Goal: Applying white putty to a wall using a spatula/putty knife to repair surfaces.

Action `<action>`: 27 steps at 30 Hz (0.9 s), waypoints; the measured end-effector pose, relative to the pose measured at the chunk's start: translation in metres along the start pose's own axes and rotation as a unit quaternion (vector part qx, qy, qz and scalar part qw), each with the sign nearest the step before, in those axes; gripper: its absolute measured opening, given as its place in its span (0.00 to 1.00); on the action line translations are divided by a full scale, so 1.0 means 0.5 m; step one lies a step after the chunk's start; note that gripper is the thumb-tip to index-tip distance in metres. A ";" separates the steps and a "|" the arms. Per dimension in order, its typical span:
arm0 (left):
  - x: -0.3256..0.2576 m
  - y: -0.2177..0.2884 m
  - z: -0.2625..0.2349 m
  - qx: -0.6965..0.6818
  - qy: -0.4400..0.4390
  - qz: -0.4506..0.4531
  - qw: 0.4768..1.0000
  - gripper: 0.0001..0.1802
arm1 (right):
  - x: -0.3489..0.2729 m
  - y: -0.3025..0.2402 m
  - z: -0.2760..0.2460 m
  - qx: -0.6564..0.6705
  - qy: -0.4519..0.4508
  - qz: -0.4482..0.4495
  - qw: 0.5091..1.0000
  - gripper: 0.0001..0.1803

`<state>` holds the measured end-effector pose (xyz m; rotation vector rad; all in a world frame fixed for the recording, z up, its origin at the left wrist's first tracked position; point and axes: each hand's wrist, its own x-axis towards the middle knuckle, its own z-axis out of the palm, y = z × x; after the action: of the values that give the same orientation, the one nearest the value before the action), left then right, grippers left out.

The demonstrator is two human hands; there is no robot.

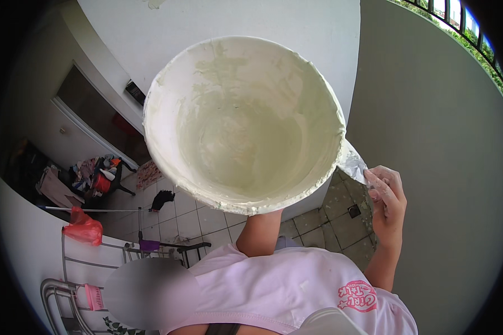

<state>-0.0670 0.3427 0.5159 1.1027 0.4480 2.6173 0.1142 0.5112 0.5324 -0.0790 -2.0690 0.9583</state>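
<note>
A large white bucket is held up with its mouth toward me, close in front. Pale greenish-white paste coats its inside and clings in lumps along the rim. My left forearm runs up beneath the bucket and bears it; the left hand itself is hidden behind. At the bucket's right rim, my right hand pinches a thin silvery scraper blade smeared with paste. The blade touches or overlaps the rim; its handle does not show. Pale smears mark the right fingers.
A grey wall rises close on the right, with a white wall ahead. Below lies a tiled floor. Metal racks, a red plastic bag and a chair heaped with clothes stand on the left, near a doorway.
</note>
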 end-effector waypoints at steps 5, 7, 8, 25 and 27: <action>-0.033 0.052 -0.042 0.007 0.079 0.041 0.996 0.44 | -0.107 0.128 -0.014 0.146 0.068 0.232 0.959 0.17; -0.054 0.071 -0.044 0.027 0.087 0.055 0.994 0.44 | -0.131 0.115 -0.022 0.252 0.117 0.329 0.903 0.22; -0.065 0.074 -0.053 0.033 0.095 0.056 0.993 0.44 | -0.157 0.118 -0.022 0.317 0.127 0.358 0.869 0.23; -0.094 0.366 0.035 0.210 0.081 0.168 0.960 0.48 | 0.244 -0.175 0.148 0.079 0.097 -0.091 0.988 0.23; -0.107 0.407 0.034 0.216 0.121 0.216 0.945 0.48 | 0.335 -0.254 0.210 0.092 0.145 -0.194 0.966 0.22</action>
<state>-0.0432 0.1403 0.5700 1.1021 0.9713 3.1585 -0.0356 0.4200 0.6888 0.2619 -1.6387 0.8325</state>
